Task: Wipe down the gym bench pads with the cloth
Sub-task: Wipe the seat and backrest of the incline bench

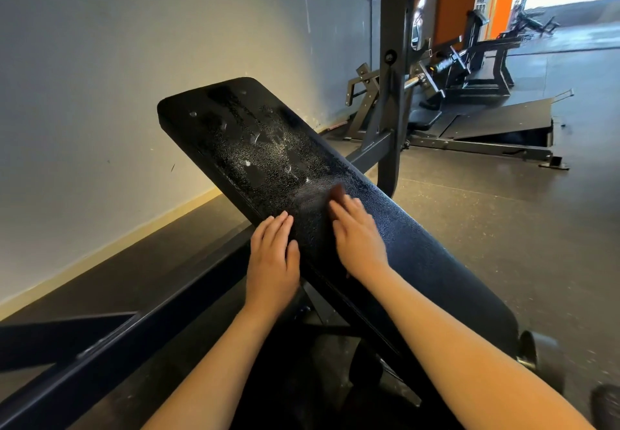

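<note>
A long black bench pad (261,148) slopes up and away from me, its far half speckled with wet droplets and smears. My left hand (273,255) lies flat on the pad's left edge with straight fingers. My right hand (359,238) presses flat on the middle of the pad and looks motion-blurred. A small dark reddish-brown cloth (337,193) peeks out from under its fingertips; most of the cloth is hidden by the hand.
A grey wall (100,94) runs close along the left. A dark steel upright (391,60) stands just behind the pad on the right. A black frame beam (134,335) crosses the lower left. Other gym machines (469,70) sit at the back right on the rubber floor.
</note>
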